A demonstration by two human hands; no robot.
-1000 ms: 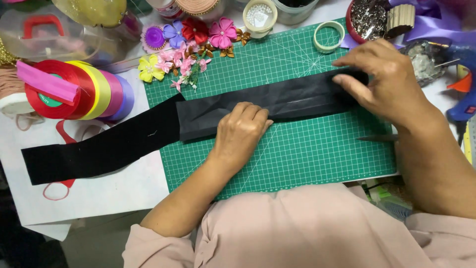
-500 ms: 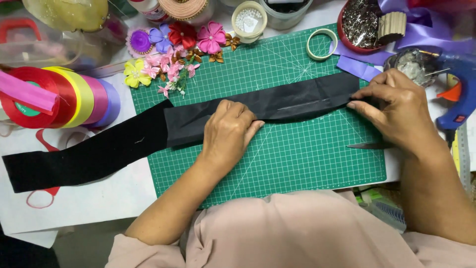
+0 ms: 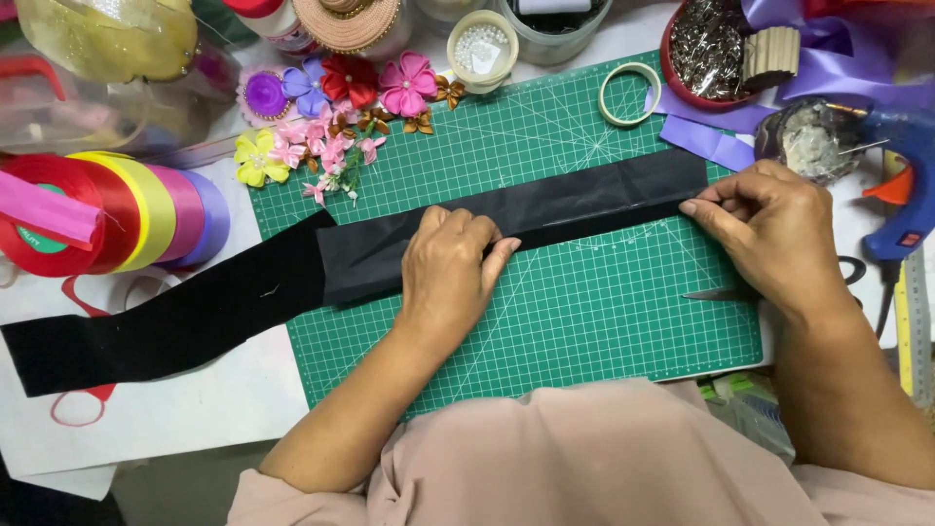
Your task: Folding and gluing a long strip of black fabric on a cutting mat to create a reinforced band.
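A long black fabric strip (image 3: 545,209) is laid slantwise across the green cutting mat (image 3: 604,321), its left end running off the mat's left edge. The strip's middle is pressed flat under the left hand (image 3: 450,268), fingers curled on it. Its right end, near the mat's right edge, is pinched by the right hand (image 3: 769,229). Fabric flowers (image 3: 331,107) are scattered at the mat's far left corner.

Two bare forearms in view, left hand (image 3: 450,268) and right hand (image 3: 774,239), no rings, watch or bracelets showing. The person wears a soft, dusty-pink garment, its loose sleeves ending near the elbows, plain and unpatterned.
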